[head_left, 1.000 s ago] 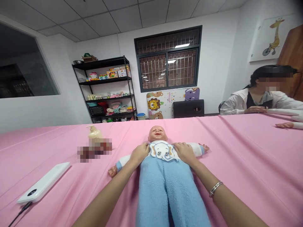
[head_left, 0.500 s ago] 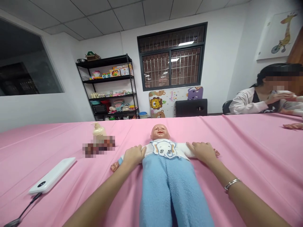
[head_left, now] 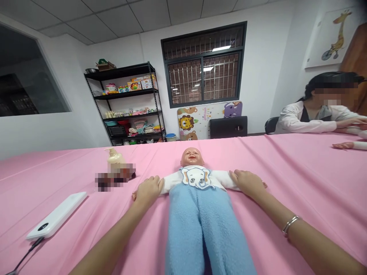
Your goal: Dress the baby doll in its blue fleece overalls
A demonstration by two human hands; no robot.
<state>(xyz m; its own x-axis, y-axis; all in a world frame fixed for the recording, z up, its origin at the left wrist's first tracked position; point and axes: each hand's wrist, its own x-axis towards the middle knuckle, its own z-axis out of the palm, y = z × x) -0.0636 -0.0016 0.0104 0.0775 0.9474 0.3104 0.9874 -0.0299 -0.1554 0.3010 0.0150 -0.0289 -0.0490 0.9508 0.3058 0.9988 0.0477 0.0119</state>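
A baby doll (head_left: 197, 191) in a white elephant top and blue fleece trousers lies on its back on the pink table cover (head_left: 286, 175), head away from me. My left hand (head_left: 148, 189) rests over the doll's outstretched arm on the left, near its wrist, fingers curled over it. My right hand (head_left: 247, 182) lies on the doll's other arm, fingers wrapped lightly over the sleeve. A silver bangle (head_left: 290, 224) is on my right wrist.
A cream pump bottle (head_left: 114, 162) stands left of the doll. A white power bank (head_left: 56, 219) with a cable lies at front left. A person in white (head_left: 312, 116) sits at the far right, with another doll's arm (head_left: 348, 145) nearby. Shelves (head_left: 129, 107) stand behind.
Both my hands have slid outward from the doll's chest along its arms, the left toward its wrist, the right toward its hand. The person at right lowered a hand to the table.
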